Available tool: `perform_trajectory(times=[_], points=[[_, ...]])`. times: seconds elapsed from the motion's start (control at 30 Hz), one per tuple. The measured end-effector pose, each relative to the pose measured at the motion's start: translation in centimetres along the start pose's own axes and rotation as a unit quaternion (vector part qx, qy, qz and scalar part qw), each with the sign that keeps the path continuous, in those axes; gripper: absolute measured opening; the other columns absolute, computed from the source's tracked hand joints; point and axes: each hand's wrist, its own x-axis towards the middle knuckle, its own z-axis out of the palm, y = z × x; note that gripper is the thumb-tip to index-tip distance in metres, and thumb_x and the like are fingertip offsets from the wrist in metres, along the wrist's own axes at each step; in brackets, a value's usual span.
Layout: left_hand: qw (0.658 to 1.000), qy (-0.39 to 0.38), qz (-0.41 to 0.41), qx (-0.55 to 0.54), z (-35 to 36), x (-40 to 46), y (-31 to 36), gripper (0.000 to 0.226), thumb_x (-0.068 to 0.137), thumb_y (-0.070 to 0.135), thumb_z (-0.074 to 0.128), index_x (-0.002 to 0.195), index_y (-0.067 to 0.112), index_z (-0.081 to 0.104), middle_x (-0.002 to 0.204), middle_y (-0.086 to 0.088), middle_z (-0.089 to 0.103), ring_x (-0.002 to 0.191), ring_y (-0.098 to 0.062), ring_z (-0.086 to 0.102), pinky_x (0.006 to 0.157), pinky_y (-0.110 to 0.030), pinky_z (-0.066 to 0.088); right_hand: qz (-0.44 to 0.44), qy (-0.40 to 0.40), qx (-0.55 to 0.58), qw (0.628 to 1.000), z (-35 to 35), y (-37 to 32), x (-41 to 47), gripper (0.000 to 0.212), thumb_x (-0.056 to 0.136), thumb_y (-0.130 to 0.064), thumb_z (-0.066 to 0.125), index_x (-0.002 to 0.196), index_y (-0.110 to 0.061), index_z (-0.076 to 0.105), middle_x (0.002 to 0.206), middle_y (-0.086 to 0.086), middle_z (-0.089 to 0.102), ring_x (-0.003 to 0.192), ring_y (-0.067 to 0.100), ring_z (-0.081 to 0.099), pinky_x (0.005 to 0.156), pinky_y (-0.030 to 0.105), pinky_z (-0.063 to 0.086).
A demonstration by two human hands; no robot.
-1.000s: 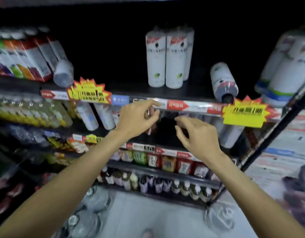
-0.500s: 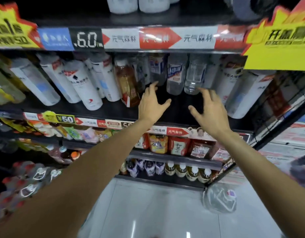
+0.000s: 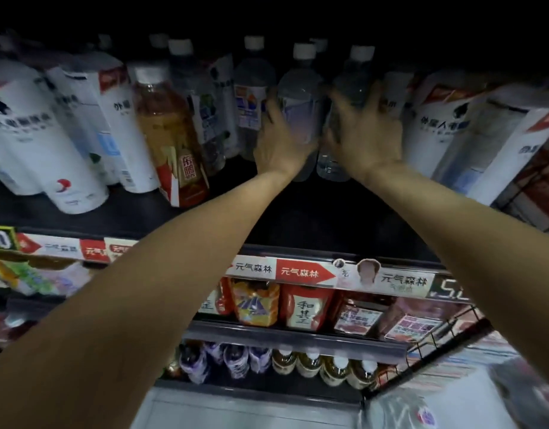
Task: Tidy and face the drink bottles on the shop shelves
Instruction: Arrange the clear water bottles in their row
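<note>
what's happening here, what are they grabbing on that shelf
A person is reaching both arms deep into a shop drinks shelf. The left hand is wrapped round a clear water bottle and the right hand holds the clear bottle beside it; both hands are blurred. The two bottles stand upright towards the back, with a bare stretch of dark shelf in front. White-labelled bottles and an amber tea bottle stand to the left.

Your left hand point(image 3: 281, 144) and right hand point(image 3: 364, 136) are motion-blurred; finger contact with the clear bottles point(image 3: 299, 97) is indeterminate. Far bottle rows fade into darkness. Left white bottles point(image 3: 35, 140) are edge-cropped.
</note>
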Motion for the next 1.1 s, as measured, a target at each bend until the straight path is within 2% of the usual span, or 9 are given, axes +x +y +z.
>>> perform_trajectory(times=[0.27,0.43,0.57,0.67,0.77,0.83,0.9,1.0,1.1], points=[[1.000,-0.017,0.020,-0.016,-3.4,-1.1,-2.7,0.103,0.074,0.040,0.077,0.151,0.023,0.012,0.136,0.003,0.053,0.119,-0.020,0.056,0.093,-0.030,0.046,-0.037,0.012,-0.011,0.999,-0.9,0.7,1.4,0.052,0.095,-0.041,0.050,0.142,-0.026,0.035,0.150,0.021,0.025,0.106,0.042,0.054,0.078,0.043,0.042],[0.999,-0.023,0.034,-0.030,-6.4,-3.3,-3.5,0.104,0.077,0.031,0.076,0.153,0.021,0.007,0.130,0.007,0.057,0.116,-0.012,0.057,0.098,-0.028,0.046,-0.124,0.052,-0.010,0.991,-2.7,0.0,-2.2,0.048,0.093,-0.042,0.053,0.138,-0.028,0.041,0.138,0.022,0.041,0.083,0.041,0.060,0.059,0.034,0.032],[0.997,-0.045,0.040,-0.050,-7.0,-3.8,-3.2,0.105,0.078,0.031,0.078,0.153,0.019,0.005,0.135,0.004,0.054,0.114,-0.002,0.051,0.099,-0.025,0.044,-0.101,0.045,0.078,0.991,-4.2,0.1,-4.3,0.067,0.089,-0.053,0.056,0.139,-0.015,0.030,0.134,0.013,0.047,0.080,0.035,0.061,0.063,0.031,0.033],[0.991,-0.070,0.025,-0.112,-7.2,-4.2,-3.4,0.101,0.080,0.030,0.077,0.152,0.019,0.007,0.141,0.006,0.046,0.121,-0.001,0.044,0.099,-0.016,0.038,-0.054,0.041,0.231,0.971,-4.5,0.3,-5.4,0.084,0.079,-0.049,0.071,0.135,-0.006,0.025,0.127,0.007,0.057,0.094,0.032,0.064,0.071,0.031,0.046],[0.985,-0.058,0.003,-0.163,-7.0,-4.4,-3.4,0.098,0.078,0.024,0.080,0.149,0.016,0.013,0.141,0.004,0.040,0.125,-0.003,0.042,0.095,-0.005,0.035,0.031,-0.003,0.368,0.929,-3.2,0.0,-6.0,0.113,0.062,-0.061,0.078,0.143,-0.015,0.014,0.145,0.007,0.038,0.127,0.021,0.047,0.101,0.031,0.043],[0.985,-0.038,-0.006,-0.168,-6.9,-4.2,-3.0,0.094,0.075,0.025,0.082,0.146,0.014,0.021,0.140,0.001,0.043,0.126,-0.009,0.045,0.101,-0.015,0.039,0.073,-0.013,0.434,0.898,-2.0,-0.8,-6.3,0.118,0.058,-0.059,0.082,0.144,-0.017,0.013,0.146,0.005,0.035,0.131,0.016,0.042,0.106,0.030,0.039],[0.988,-0.019,-0.016,-0.152,-6.9,-4.2,-2.5,0.089,0.073,0.028,0.083,0.142,0.013,0.027,0.134,0.000,0.049,0.123,-0.013,0.050,0.102,-0.026,0.043,0.107,-0.011,0.471,0.875,-1.2,-1.8,-6.4,0.107,0.063,-0.045,0.085,0.141,-0.014,0.017,0.138,0.002,0.047,0.118,0.009,0.050,0.095,0.021,0.042],[0.994,-0.014,-0.034,-0.107,-7.5,-4.2,-1.9,0.085,0.072,0.031,0.084,0.138,0.012,0.034,0.131,-0.002,0.057,0.114,-0.011,0.055,0.096,-0.026,0.045,0.139,0.008,0.470,0.872,-0.8,-2.4,-6.7,0.091,0.070,-0.034,0.083,0.135,-0.013,0.024,0.124,0.000,0.057,0.101,0.009,0.058,0.082,0.019,0.045],[0.995,-0.015,-0.051,-0.087,-8.2,-4.9,-1.6,0.080,0.067,0.034,0.085,0.131,0.011,0.043,0.124,-0.003,0.062,0.110,-0.015,0.059,0.096,-0.035,0.050,0.126,0.006,0.488,0.864,-1.3,-2.4,-7.2,0.084,0.070,-0.027,0.082,0.132,-0.012,0.026,0.122,0.000,0.059,0.104,0.011,0.061,0.087,0.020,0.049]])
